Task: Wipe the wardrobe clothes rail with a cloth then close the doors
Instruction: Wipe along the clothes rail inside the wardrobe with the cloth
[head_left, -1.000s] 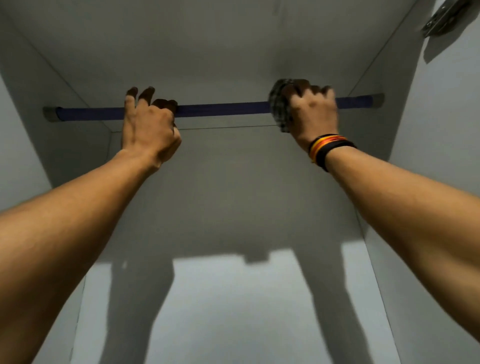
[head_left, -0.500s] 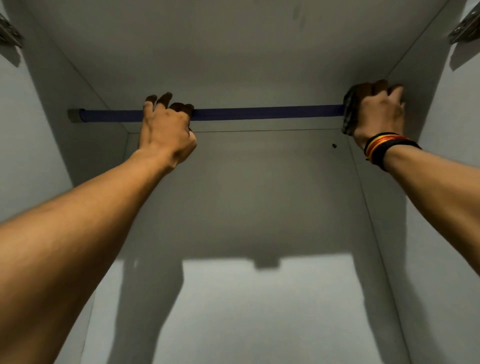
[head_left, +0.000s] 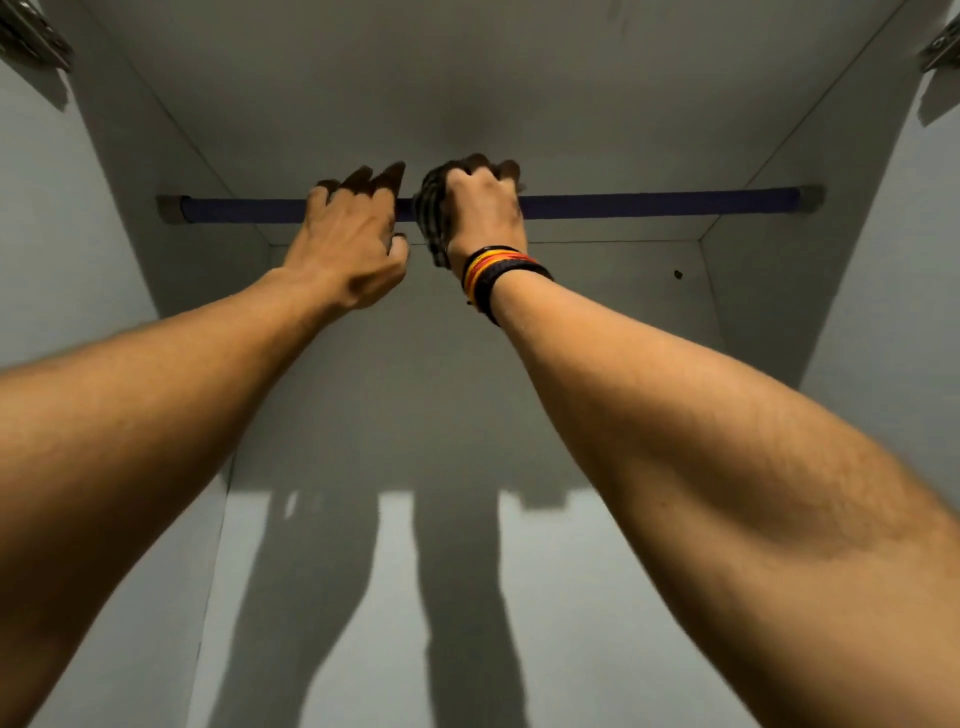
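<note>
Right hand (head_left: 480, 208) grip wraps dark checked cloth (head_left: 432, 218) around blue rail (head_left: 649, 201); left hand (head_left: 348, 234) grips rail.

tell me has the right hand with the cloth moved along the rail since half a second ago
Yes. The right hand and cloth slid left along the rail, from its right end bracket to beside the left hand.

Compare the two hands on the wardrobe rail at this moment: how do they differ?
The right hand grips a dark cloth wrapped round the blue rail; the left hand holds the rail bare. The right wrist wears striped bands; the left wrist is bare. The right hand is clenched into a fist, while the left hand's fingers hook over more loosely. Both are raised to the rail, side by side near its middle.
</note>
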